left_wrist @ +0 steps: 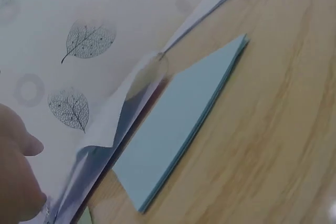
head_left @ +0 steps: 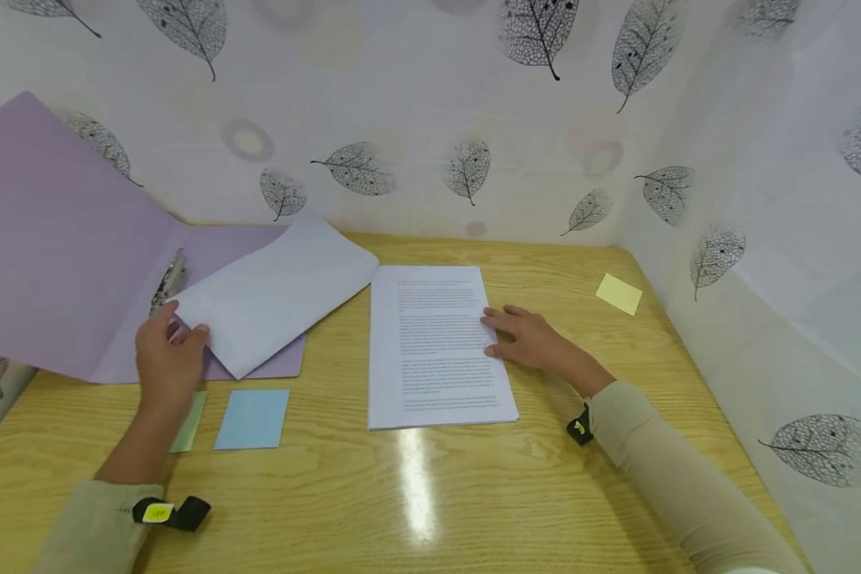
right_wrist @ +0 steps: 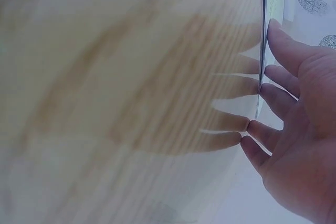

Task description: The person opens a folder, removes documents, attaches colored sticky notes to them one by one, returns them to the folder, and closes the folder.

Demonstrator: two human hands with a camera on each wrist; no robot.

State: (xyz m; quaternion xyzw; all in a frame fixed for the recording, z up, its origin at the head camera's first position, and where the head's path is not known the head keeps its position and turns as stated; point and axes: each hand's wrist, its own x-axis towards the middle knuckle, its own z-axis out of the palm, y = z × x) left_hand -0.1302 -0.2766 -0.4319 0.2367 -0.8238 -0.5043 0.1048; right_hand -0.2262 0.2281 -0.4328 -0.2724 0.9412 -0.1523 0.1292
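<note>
A purple folder (head_left: 43,255) lies spread on the left of the table, its cover raised, a metal clip (head_left: 168,279) near the fold. Over its inner side slants a blank white sheet (head_left: 280,295), lifted at its ends. My left hand (head_left: 168,359) pinches the sheet's near-left corner, thumb and index finger at the edge. In the middle lies a stack of printed paper (head_left: 438,351). My right hand (head_left: 534,339) touches the stack's right edge with extended fingertips; in the right wrist view the fingers (right_wrist: 278,100) are spread along that edge.
Near the left hand lie a blue sticky note pad (head_left: 253,418), thick in the left wrist view, and a green note (head_left: 189,422) partly hidden by the wrist. A yellow note (head_left: 619,293) lies at the right. Leaf-patterned curtains (head_left: 416,119) border the table.
</note>
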